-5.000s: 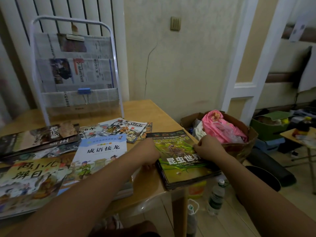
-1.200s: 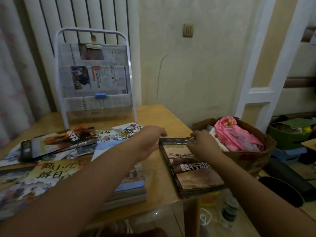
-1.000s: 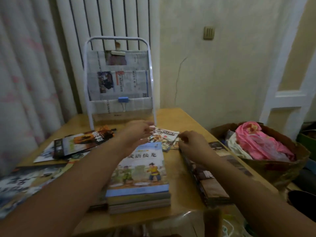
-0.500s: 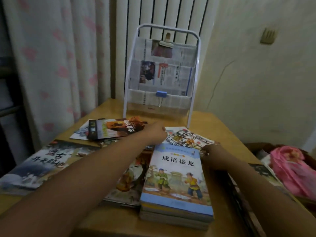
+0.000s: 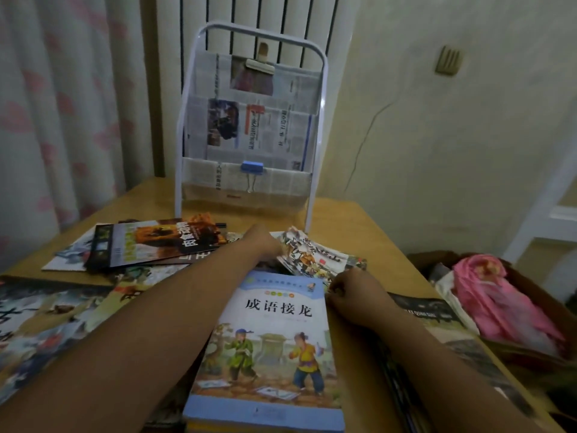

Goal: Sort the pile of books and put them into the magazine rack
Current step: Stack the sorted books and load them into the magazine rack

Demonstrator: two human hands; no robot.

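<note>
A white wire magazine rack (image 5: 323, 89), lined with newspaper held by a blue clip (image 5: 252, 167), stands at the back of the wooden table (image 5: 356, 220). Books lie spread in front of it. My left hand (image 5: 261, 245) reaches over them and grips the raised left edge of some thin comic booklets (image 5: 312, 256). My right hand (image 5: 354, 296) has its fingers curled round the booklets' near edge. Just below both hands is a stack topped by a blue storybook (image 5: 274, 339). A pile of dark magazines (image 5: 437, 312) lies under my right forearm.
A dark animal magazine (image 5: 150, 245) and large picture books (image 5: 46, 323) cover the table's left side. A brown box with pink cloth (image 5: 499, 304) sits off the table's right edge. A curtain (image 5: 62, 104) hangs at the left, a radiator behind the rack.
My view swung left from the dark magazine pile to the rack. Both hands left that pile and moved forward to the comic booklets in front of the rack.
</note>
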